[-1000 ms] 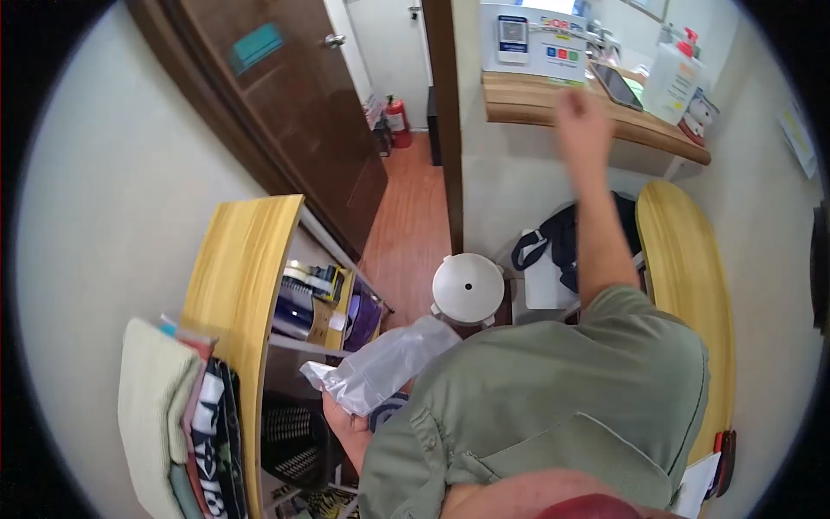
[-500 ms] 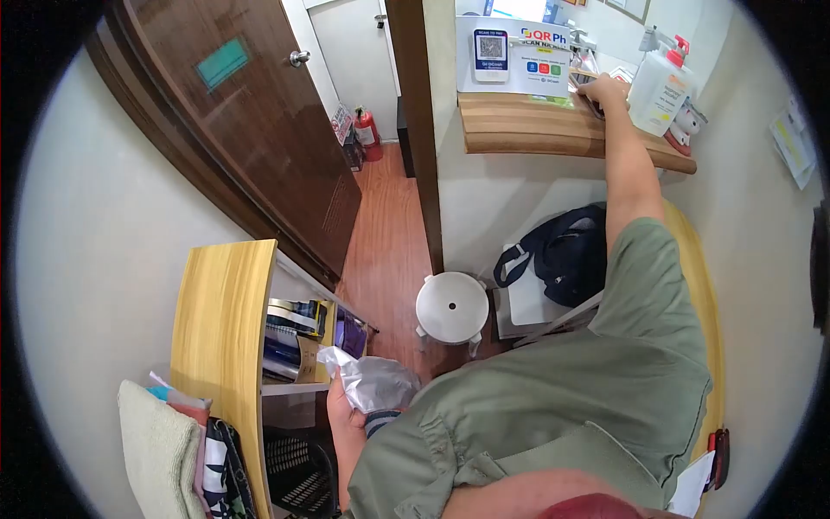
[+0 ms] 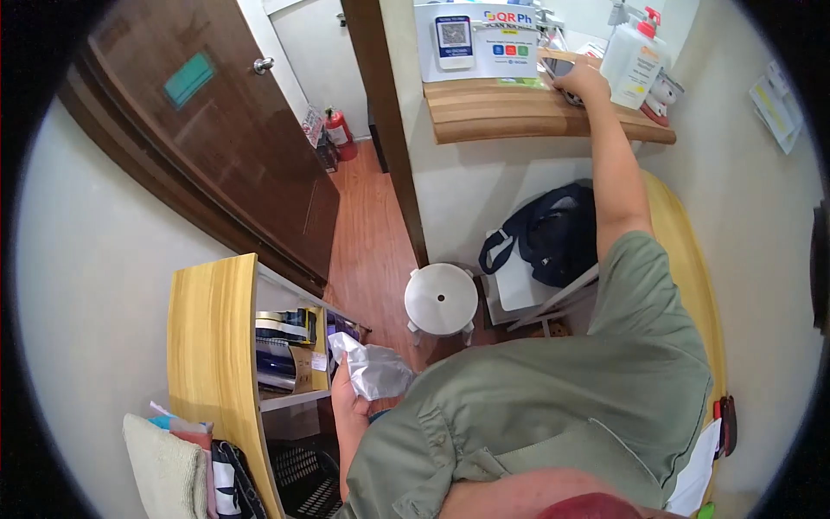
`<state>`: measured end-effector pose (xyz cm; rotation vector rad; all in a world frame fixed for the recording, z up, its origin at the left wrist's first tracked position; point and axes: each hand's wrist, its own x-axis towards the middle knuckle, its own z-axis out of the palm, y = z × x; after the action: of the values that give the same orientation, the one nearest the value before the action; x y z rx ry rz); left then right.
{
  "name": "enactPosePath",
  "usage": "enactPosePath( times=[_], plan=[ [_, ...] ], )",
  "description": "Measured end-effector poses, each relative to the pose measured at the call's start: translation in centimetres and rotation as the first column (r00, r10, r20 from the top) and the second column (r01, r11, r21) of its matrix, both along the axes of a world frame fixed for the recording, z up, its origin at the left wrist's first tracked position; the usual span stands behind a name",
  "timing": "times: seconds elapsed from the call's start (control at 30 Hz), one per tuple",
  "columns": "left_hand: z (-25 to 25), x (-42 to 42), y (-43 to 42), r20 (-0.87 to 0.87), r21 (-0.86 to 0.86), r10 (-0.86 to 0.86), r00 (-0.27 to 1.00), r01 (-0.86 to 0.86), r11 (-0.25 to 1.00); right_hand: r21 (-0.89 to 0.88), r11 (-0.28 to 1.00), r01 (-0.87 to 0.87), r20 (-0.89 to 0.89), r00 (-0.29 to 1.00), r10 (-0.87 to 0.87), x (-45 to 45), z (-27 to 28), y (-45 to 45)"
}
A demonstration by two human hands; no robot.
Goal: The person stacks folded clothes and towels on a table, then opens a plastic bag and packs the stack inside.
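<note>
My left hand (image 3: pixel 346 394) is closed on a crumpled silver plastic bag (image 3: pixel 377 370), low and left of my body, beside the wooden shelf unit. My right arm is stretched out to the wooden counter (image 3: pixel 519 114). There my right hand (image 3: pixel 585 81) has its fingers closed on a dark, flat object that looks like a phone (image 3: pixel 558 69); the hand partly covers it. Just right of this hand stands a white pump bottle (image 3: pixel 631 62) with a red top. Left of it is a white QR payment sign (image 3: pixel 501 54).
A white round stool (image 3: pixel 441 299) stands on the floor ahead. A dark blue bag (image 3: pixel 553 238) rests under the counter. On the left are a shelf unit (image 3: pixel 207 346), folded cloths (image 3: pixel 164 467) and a black basket (image 3: pixel 304 476). A brown door (image 3: pixel 216 130) and a fire extinguisher (image 3: pixel 339 134) are farther back.
The view has shifted, with the counter and door now farther left and higher. My right hand remains at the dark object, and my left hand still holds the silver bag.
</note>
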<state>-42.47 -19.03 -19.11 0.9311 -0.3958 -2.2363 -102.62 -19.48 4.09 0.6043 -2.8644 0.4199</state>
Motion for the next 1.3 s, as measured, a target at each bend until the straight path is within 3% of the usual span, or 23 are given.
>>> enactPosePath(
  times=[0.17,0.27,0.33,0.37,0.4,0.5,0.63,0.93,1.0,1.03,1.07,1.17,1.3],
  plan=[
    [0.7,-0.5,0.0,-0.005,-0.004,-0.079,0.997,0.079,0.997,-0.058,0.998,0.005,-0.064,0.998,-0.009,5.4,1.2,3.9],
    [0.2,-0.9,-0.2,0.02,0.013,-0.057,0.998,0.057,0.998,-0.2,0.979,0.039,-0.161,0.984,-0.072,8.9,0.4,6.2],
    [0.5,-1.2,0.0,0.005,0.017,-0.048,0.999,0.048,0.999,-0.411,0.909,-0.074,-0.461,0.877,-0.137,11.0,-1.2,7.3],
    [0.3,-1.3,-0.1,0.007,0.018,-0.055,0.998,0.055,0.998,-0.492,0.862,-0.122,-0.521,0.835,-0.179,12.4,-1.6,7.5],
    [0.0,-1.4,-0.2,0.004,0.024,-0.064,0.998,0.064,0.998,-0.492,0.863,-0.117,-0.519,0.835,-0.183,12.9,-2.0,7.7],
    [0.2,-1.8,-0.1,-0.006,0.002,-0.081,0.997,0.081,0.997,-0.57,0.749,-0.338,-0.701,0.676,-0.228,13.1,-3.6,7.9],
    [-0.1,-2.2,0.1,-0.035,-0.01,-0.102,0.994,0.102,0.995,-0.547,0.72,-0.426,-0.776,0.58,-0.246,13.3,-3.7,7.9],
    [-0.6,-1.7,0.3,-0.031,0.073,-0.116,0.993,0.118,0.99,-0.556,0.722,-0.41,-0.749,0.624,-0.222,13.8,-3.6,8.0],
    [-0.5,-1.4,0.5,-0.044,0.088,-0.119,0.992,0.122,0.989,-0.564,0.779,-0.274,-0.627,0.756,-0.188,14.1,-2.9,8.0],
    [0.8,-1.5,0.9,0.072,-0.042,-0.162,0.984,0.165,0.985,-0.562,0.777,-0.284,-0.625,0.762,-0.173,13.9,-2.5,8.0],
    [1.6,-1.5,1.2,0.195,-0.16,-0.184,0.963,0.216,0.963,-0.523,0.834,-0.176,-0.54,0.826,-0.164,13.2,-2.0,7.7],
    [1.8,-1.0,1.4,0.273,-0.215,-0.161,0.949,0.223,0.951,-0.253,0.967,0.039,-0.301,0.946,-0.117,9.2,-0.9,6.2],
    [2.8,0.3,1.6,0.391,-0.329,-0.068,0.918,0.208,0.921,-0.144,0.989,-0.038,-0.08,0.996,0.027,3.5,-0.6,3.6]
  ],
)
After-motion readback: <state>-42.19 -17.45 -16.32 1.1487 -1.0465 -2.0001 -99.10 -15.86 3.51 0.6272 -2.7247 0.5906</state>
